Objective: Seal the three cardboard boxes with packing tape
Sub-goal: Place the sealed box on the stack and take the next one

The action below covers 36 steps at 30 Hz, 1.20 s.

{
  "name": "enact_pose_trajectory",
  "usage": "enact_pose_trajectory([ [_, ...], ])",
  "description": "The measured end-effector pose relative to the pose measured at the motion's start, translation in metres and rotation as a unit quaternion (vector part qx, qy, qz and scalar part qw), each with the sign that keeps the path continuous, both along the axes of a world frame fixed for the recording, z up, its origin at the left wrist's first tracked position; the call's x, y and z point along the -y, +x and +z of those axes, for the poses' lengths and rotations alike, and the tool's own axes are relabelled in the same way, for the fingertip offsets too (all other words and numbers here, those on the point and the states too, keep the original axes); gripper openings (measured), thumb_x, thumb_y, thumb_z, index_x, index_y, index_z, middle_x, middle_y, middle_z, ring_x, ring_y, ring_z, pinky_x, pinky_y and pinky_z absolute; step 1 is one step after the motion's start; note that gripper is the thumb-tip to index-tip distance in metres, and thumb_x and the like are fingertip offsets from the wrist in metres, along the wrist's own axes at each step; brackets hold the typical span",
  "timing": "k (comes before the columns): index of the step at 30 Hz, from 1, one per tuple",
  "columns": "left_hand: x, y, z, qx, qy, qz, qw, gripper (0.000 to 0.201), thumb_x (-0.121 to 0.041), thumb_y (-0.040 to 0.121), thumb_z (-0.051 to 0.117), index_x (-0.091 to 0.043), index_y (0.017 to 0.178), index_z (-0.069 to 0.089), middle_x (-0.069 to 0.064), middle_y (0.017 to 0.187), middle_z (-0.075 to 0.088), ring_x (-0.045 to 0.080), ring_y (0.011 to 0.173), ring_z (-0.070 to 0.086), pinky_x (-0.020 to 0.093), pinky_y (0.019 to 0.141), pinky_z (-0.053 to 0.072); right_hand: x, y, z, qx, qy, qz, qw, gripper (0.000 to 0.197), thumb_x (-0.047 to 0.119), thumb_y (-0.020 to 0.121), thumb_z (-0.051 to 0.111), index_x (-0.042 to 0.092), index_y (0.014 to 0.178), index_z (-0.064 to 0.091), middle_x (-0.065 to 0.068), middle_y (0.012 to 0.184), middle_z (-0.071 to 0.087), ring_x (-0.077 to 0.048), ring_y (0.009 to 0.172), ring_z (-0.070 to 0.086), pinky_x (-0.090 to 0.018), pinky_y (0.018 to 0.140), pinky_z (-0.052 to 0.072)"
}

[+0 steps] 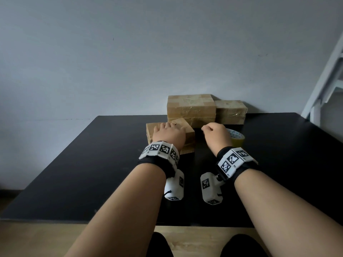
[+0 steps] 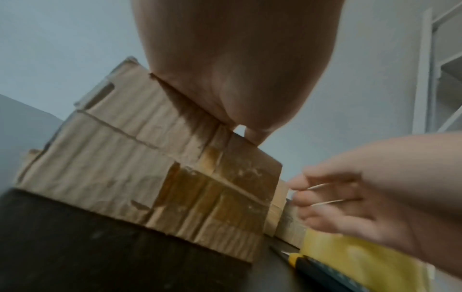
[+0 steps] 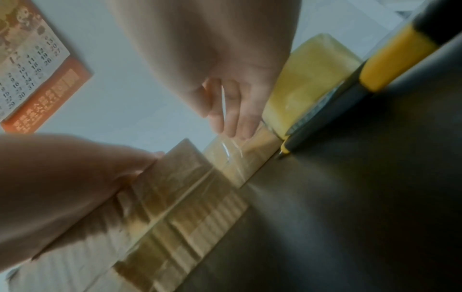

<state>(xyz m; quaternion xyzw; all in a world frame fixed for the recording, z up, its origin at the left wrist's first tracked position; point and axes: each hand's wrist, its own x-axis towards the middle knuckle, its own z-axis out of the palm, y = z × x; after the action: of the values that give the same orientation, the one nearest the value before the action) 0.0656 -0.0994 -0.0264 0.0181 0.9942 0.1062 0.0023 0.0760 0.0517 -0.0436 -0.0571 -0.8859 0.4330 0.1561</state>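
On the black tabletop (image 1: 92,164), the left hand (image 1: 168,135) presses flat on the small brown cardboard box (image 1: 187,127): light, stiff, best steadied on top. The right hand (image 1: 216,135) pinches a clear, clingy tape strip (image 2: 322,194) beside the yellowish packing-tape roll (image 1: 236,137).

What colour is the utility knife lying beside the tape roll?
The utility knife is black with yellow sections, clearest in the right wrist view.

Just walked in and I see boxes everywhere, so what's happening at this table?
A person is taping cardboard boxes. Their left hand presses flat on the small front box, while the right hand pinches a strip of clear tape beside it. The tape roll and a yellow-and-black utility knife lie on the black table. Two larger boxes behind already carry tape.
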Motion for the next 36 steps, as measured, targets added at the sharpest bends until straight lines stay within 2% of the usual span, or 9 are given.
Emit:
enact_pose_trajectory([
  [4, 0.010, -0.005, -0.006, -0.024, 0.002, -0.030, 0.999, 0.059, -0.040, 0.098, 0.014, -0.013, 0.147, 0.032, 0.005, 0.157, 0.026, 0.021, 0.145, 0.021, 0.043, 0.119, 0.015, -0.025, 0.012, 0.008, -0.069, 0.030, -0.070, 0.995, 0.029, 0.006, 0.096, 0.046, 0.013, 0.108, 0.073, -0.002, 0.112, 0.069, -0.022, 0.105, 0.061, -0.024, 0.075, 0.038],
  [9, 0.019, 0.003, -0.001, -0.034, 0.006, -0.067, 0.997, 0.051, -0.036, 0.099, 0.018, -0.018, 0.141, 0.041, 0.003, 0.154, 0.033, 0.020, 0.142, 0.028, 0.039, 0.117, 0.021, -0.048, 0.016, 0.011, -0.105, 0.032, -0.134, 0.985, 0.030, 0.000, 0.087, 0.049, 0.007, 0.108, 0.070, -0.012, 0.116, 0.064, -0.028, 0.111, 0.059, -0.034, 0.090, 0.049],
  [14, 0.024, 0.014, 0.010, -0.011, 0.014, -0.079, 0.997, 0.047, -0.034, 0.100, 0.026, -0.023, 0.144, 0.039, 0.001, 0.156, 0.030, 0.021, 0.142, 0.027, 0.036, 0.114, 0.020, -0.061, 0.020, 0.008, 0.112, 0.163, -0.097, 0.975, 0.036, 0.016, 0.093, 0.050, 0.005, 0.124, 0.062, -0.016, 0.127, 0.060, -0.034, 0.117, 0.056, -0.039, 0.099, 0.045],
  [19, 0.019, 0.016, 0.016, 0.007, 0.047, -0.066, 0.997, 0.032, -0.033, 0.094, 0.034, -0.021, 0.113, 0.057, 0.005, 0.124, 0.059, 0.024, 0.109, 0.054, 0.038, 0.091, 0.044, -0.059, 0.021, 0.010, 0.171, 0.207, -0.073, 0.961, 0.037, 0.015, 0.095, 0.054, 0.009, 0.131, 0.059, -0.012, 0.128, 0.062, -0.031, 0.122, 0.054, -0.040, 0.109, 0.037],
  [21, 0.013, 0.020, 0.021, -0.007, 0.056, -0.060, 0.997, 0.033, -0.031, 0.094, 0.035, -0.020, 0.116, 0.057, 0.006, 0.118, 0.063, 0.023, 0.102, 0.058, 0.034, 0.082, 0.046, -0.056, 0.022, 0.012, 0.159, 0.186, -0.073, 0.967, 0.037, 0.012, 0.094, 0.053, 0.009, 0.131, 0.059, -0.014, 0.130, 0.060, -0.033, 0.124, 0.052, -0.041, 0.110, 0.036],
  [25, -0.003, 0.029, 0.033, -0.044, 0.107, -0.077, 0.990, 0.050, -0.019, 0.094, 0.039, -0.022, 0.144, 0.041, 0.005, 0.145, 0.047, 0.022, 0.122, 0.051, 0.033, 0.098, 0.045, -0.048, 0.034, 0.025, 0.065, 0.072, -0.057, 0.994, 0.028, 0.016, 0.096, 0.043, 0.005, 0.110, 0.065, -0.015, 0.110, 0.063, -0.035, 0.109, 0.056, -0.038, 0.093, 0.044],
  [29, -0.020, 0.028, 0.048, -0.094, 0.231, -0.085, 0.965, 0.048, -0.011, 0.094, 0.044, -0.021, 0.140, 0.047, 0.003, 0.139, 0.053, 0.014, 0.095, 0.059, 0.024, 0.079, 0.046, -0.037, 0.040, 0.044, -0.004, 0.039, -0.028, 0.999, 0.033, 0.006, 0.095, 0.042, 0.008, 0.122, 0.062, -0.011, 0.120, 0.064, -0.031, 0.110, 0.058, -0.031, 0.083, 0.044],
  [33, -0.030, 0.029, 0.061, -0.136, 0.331, -0.089, 0.929, 0.042, -0.014, 0.095, 0.050, -0.014, 0.137, 0.051, 0.000, 0.138, 0.054, 0.016, 0.126, 0.051, 0.025, 0.103, 0.037, -0.025, 0.039, 0.054, -0.034, 0.012, 0.018, 0.999, 0.036, 0.002, 0.093, 0.045, 0.013, 0.123, 0.061, -0.004, 0.115, 0.065, -0.019, 0.096, 0.058, -0.022, 0.062, 0.041],
  [36, -0.031, 0.029, 0.067, -0.148, 0.366, -0.084, 0.915, 0.042, -0.018, 0.096, 0.053, -0.014, 0.137, 0.051, -0.002, 0.138, 0.054, 0.014, 0.124, 0.052, 0.022, 0.102, 0.037, -0.017, 0.041, 0.056, -0.047, -0.014, 0.049, 0.998, 0.031, 0.005, 0.094, 0.048, 0.016, 0.120, 0.061, -0.003, 0.112, 0.065, -0.018, 0.095, 0.060, -0.020, 0.059, 0.040],
])
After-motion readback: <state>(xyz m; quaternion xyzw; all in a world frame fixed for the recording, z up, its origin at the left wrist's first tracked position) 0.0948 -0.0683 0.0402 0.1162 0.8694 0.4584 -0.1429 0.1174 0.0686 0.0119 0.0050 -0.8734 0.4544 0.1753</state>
